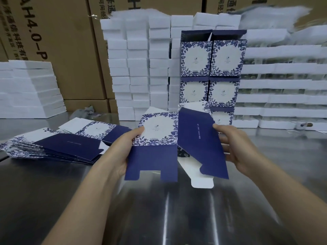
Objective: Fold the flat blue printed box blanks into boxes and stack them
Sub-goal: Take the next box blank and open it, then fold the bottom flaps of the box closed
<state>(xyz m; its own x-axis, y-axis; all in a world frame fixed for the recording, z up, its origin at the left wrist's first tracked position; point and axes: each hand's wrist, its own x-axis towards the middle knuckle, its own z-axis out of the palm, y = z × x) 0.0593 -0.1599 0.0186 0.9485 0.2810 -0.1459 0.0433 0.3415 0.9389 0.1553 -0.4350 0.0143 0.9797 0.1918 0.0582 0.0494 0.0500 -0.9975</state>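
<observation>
We judge the half-opened blank (159, 138) to be light, thin card: stiff across its panels, quick to crease at the flaps, and a little slick where printed. It is held above the surface (159, 218), in front of the stack of folded boxes (212, 68). The left hand (122, 151) pinches the floral panel and the right hand (237, 147) the dark side panel, fingers (219, 127) clamped on the card edges. We think these holds are sound. The pile of flat blanks (58, 147) lies front-left of the stack, and white foam blocks (138, 68) crowd beside it, so room for stacking looks tight.

Over the steel surface (159, 220), the left grip (120, 152) and right grip (237, 147) held a half-opened box blank (154, 156); a pile of flat blanks (67, 147) lay left, folded boxes (227, 57) stacked behind
</observation>
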